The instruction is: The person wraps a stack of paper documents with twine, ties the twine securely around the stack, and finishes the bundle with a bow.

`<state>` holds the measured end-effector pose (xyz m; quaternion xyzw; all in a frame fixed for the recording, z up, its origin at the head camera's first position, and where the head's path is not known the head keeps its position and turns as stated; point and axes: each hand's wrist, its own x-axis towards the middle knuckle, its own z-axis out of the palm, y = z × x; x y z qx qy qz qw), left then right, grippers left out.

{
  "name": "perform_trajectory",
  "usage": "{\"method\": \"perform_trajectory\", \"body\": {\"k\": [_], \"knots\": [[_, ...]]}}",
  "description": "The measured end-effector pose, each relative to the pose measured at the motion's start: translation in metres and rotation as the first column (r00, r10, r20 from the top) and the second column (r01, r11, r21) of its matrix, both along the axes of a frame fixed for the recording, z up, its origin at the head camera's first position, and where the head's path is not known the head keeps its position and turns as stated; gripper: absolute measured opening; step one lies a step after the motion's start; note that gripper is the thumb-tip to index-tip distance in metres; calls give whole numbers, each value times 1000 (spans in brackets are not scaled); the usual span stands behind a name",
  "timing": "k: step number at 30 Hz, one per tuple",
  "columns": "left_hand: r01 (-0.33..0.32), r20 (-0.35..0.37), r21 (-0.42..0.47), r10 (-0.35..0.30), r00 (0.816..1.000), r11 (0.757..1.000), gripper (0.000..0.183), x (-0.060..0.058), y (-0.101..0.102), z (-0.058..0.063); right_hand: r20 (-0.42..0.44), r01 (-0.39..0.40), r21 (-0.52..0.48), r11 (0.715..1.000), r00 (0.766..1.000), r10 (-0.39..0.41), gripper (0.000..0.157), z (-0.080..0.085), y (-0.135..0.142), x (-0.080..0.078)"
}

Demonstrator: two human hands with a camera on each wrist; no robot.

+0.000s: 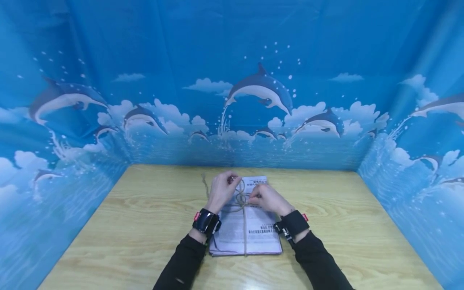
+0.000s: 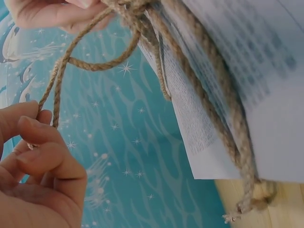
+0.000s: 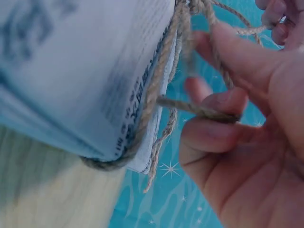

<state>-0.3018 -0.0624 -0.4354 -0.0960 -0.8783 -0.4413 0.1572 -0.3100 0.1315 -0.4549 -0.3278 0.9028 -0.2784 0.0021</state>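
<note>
A stack of folded newspapers (image 1: 232, 235) lies on the table, bound by a jute twine (image 1: 245, 231) that crosses and knots near its upper middle. At the stack's upper left, my left hand (image 1: 222, 188) pinches a loop of the twine; in the left wrist view the looped strands (image 2: 59, 90) run from its fingertips (image 2: 31, 121) up to the knot (image 2: 135, 9). On the other side of the knot, my right hand (image 1: 270, 198) holds a strand (image 3: 199, 110) between its curled fingers, as the right wrist view shows. Part of the knot is hidden by fingers.
The wooden table (image 1: 344, 225) extends around the stack. A loose twine end (image 1: 205, 185) lies left of my left hand. Blue dolphin-print curtains (image 1: 181, 48) enclose the back and both sides. Each wrist wears a dark strap with a camera (image 1: 207, 221).
</note>
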Motion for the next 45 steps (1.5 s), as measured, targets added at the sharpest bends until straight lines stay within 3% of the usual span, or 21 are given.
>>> {"method": "perform_trajectory", "body": {"k": [8,10,13,18,23,26,30,31,33,38,41,42,43,45], "knots": [[22,-27,-8,-22,999,1000,13,-1,3,2,79,9,52,999,997,-13,2,7,-4,-8],[21,-26,-15,-21,999,1000,12,-1,3,2,101,-5,52,999,995,0,15,7,-4,-10],[22,-17,-23,-22,1000,999,12,0,3,1,108,-56,77,995,993,47,29,6,-4,-13],[26,-8,-22,-26,1000,999,13,2,2,-2,90,-198,152,968,978,186,9,1,-4,-19],[28,-4,-25,-28,1000,999,13,1,0,-3,223,-201,64,977,957,183,18,-1,-4,-27],[30,-3,-20,-30,1000,999,14,0,-1,-3,402,-136,-39,990,905,141,21,-1,-3,-32],[20,3,-29,-20,1000,999,16,0,-4,-2,666,11,-208,978,734,134,25,1,1,-36],[17,4,-32,-17,1000,999,17,1,-4,-2,698,50,-232,971,704,130,28,1,2,-36],[12,13,-40,-11,1000,999,19,1,-6,-2,727,107,-273,956,674,132,33,-1,4,-36],[32,46,-77,-29,999,997,35,2,-7,-1,690,155,-292,944,717,95,23,-7,4,-34],[53,56,-92,-48,997,994,37,1,-8,-1,688,182,-289,940,722,72,24,-6,2,-33],[56,61,-92,-50,997,994,34,1,-8,-2,676,187,-278,942,735,54,23,-6,1,-33],[58,72,-87,-52,996,995,32,0,-9,-2,656,175,-269,947,754,47,23,-5,1,-33],[60,88,-70,-54,995,996,28,0,-10,-2,556,110,-219,969,830,32,20,-4,0,-34]]}}
